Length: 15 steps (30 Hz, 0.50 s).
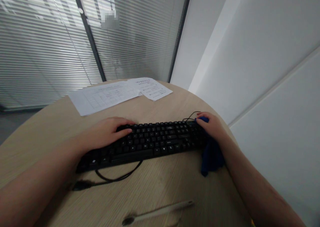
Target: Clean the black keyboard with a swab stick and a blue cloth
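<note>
A black keyboard (155, 138) lies slightly tilted across the wooden table. Over its left end rests my left hand (110, 130), thumb on the keys and fingers along the far edge, gripping it. At the keyboard's right end, my right hand (210, 123) is closed on a blue cloth (212, 157), pressing it against the far right corner. Part of the cloth hangs down beside the keyboard onto the table. In front of the keyboard runs its black cable (120, 178), ending in a blurred plug at the left. A pale-handled brush (160, 212) with a dark head lies nearest me.
Printed paper sheets (107, 95) lie at the back of the round table (160, 109). Beyond them is a glass partition with blinds (140, 44). A white wall (270, 70) stands close along the table's right side.
</note>
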Available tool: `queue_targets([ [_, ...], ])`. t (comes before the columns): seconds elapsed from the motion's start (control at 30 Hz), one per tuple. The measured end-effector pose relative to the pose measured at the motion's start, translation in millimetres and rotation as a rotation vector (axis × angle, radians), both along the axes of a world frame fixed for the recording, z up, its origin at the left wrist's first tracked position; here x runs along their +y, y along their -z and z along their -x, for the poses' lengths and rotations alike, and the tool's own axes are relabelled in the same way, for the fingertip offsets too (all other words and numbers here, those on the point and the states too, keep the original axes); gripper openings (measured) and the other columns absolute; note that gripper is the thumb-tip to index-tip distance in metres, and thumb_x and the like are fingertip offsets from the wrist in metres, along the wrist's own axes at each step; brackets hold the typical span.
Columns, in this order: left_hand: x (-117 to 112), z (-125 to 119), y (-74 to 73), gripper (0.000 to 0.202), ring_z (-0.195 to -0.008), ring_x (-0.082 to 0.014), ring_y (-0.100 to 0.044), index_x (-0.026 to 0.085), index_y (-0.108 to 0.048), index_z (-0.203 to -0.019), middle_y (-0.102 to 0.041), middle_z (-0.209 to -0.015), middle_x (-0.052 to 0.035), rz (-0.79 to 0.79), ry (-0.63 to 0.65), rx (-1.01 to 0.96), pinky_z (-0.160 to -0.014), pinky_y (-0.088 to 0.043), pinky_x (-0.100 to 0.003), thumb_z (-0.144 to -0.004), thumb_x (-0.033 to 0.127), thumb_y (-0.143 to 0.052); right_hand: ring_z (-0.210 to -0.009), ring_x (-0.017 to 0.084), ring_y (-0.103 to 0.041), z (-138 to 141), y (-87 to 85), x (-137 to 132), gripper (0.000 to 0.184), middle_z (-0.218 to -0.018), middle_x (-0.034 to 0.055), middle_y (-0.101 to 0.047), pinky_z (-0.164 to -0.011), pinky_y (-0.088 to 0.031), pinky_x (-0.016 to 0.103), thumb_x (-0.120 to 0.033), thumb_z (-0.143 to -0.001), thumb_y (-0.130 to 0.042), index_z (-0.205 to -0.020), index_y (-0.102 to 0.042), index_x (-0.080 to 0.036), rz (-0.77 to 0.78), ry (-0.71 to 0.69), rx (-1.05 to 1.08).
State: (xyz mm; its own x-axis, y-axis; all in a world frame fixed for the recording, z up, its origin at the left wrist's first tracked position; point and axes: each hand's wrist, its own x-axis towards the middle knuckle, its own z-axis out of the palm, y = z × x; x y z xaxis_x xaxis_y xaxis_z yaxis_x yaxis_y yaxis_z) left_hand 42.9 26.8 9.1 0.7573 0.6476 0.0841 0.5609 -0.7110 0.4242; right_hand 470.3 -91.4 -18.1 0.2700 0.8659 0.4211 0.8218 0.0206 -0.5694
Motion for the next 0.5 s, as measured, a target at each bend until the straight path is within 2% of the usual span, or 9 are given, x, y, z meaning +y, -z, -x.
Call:
queue_targets([
  [0.07, 0, 0, -1.0, 0.046, -0.118, -0.0287, -0.064, 0.029, -0.068, -0.129, -0.070, -0.129, -0.0049, 0.006, 0.005, -0.002, -0.106, -0.044, -0.045, -0.093, 0.052, -0.050, -0.095, 0.029, -0.068, -9, -5.7, -6, 0.021, -0.097, 0.0070, -0.075, -0.093, -0.050, 0.046, -0.041, -0.081, -0.062, -0.087, -0.074, -0.024, -0.002, 0.100, 0.012],
  [0.13, 0, -1, -1.7, 0.046, -0.117, -0.0287, -0.064, 0.030, -0.068, -0.129, -0.071, -0.128, -0.0047, 0.008, 0.012, 0.001, -0.105, -0.045, -0.045, -0.093, 0.052, -0.050, -0.088, 0.028, -0.068, -15, -11.3, -11, 0.025, -0.091, 0.0060, -0.075, -0.086, -0.052, 0.045, -0.045, -0.082, -0.062, -0.090, -0.074, -0.024, 0.041, 0.127, 0.007],
  [0.23, 0, -1, -0.7, 0.046, -0.116, -0.0288, -0.065, 0.030, -0.068, -0.128, -0.071, -0.126, -0.0047, 0.006, 0.011, 0.002, -0.105, -0.046, -0.046, -0.093, 0.053, -0.050, -0.085, 0.027, -0.067, -13, -15.6, -14, 0.025, -0.088, 0.0054, -0.074, -0.083, -0.051, 0.042, -0.044, -0.082, -0.063, -0.090, -0.074, -0.023, 0.117, 0.005, -0.020],
  [0.37, 3, 1, 3.3, 0.046, -0.117, -0.0290, -0.064, 0.032, -0.068, -0.129, -0.071, -0.128, -0.0043, 0.006, -0.007, -0.011, -0.106, -0.046, -0.047, -0.092, 0.056, -0.052, -0.089, 0.026, -0.064, -1, -12.1, -8, 0.015, -0.089, 0.0064, -0.070, -0.087, -0.049, 0.041, -0.035, -0.077, -0.063, -0.077, -0.071, -0.023, 0.130, -0.204, -0.095],
  [0.5, 3, 1, 3.8, 0.047, -0.117, -0.0288, -0.065, 0.032, -0.068, -0.129, -0.071, -0.128, -0.0045, 0.008, -0.005, -0.007, -0.106, -0.046, -0.047, -0.092, 0.056, -0.052, -0.090, 0.025, -0.063, 4, -5.7, 0, 0.009, -0.089, 0.0062, -0.068, -0.089, -0.048, 0.041, -0.029, -0.073, -0.063, -0.071, -0.068, -0.022, 0.153, -0.218, -0.084],
])
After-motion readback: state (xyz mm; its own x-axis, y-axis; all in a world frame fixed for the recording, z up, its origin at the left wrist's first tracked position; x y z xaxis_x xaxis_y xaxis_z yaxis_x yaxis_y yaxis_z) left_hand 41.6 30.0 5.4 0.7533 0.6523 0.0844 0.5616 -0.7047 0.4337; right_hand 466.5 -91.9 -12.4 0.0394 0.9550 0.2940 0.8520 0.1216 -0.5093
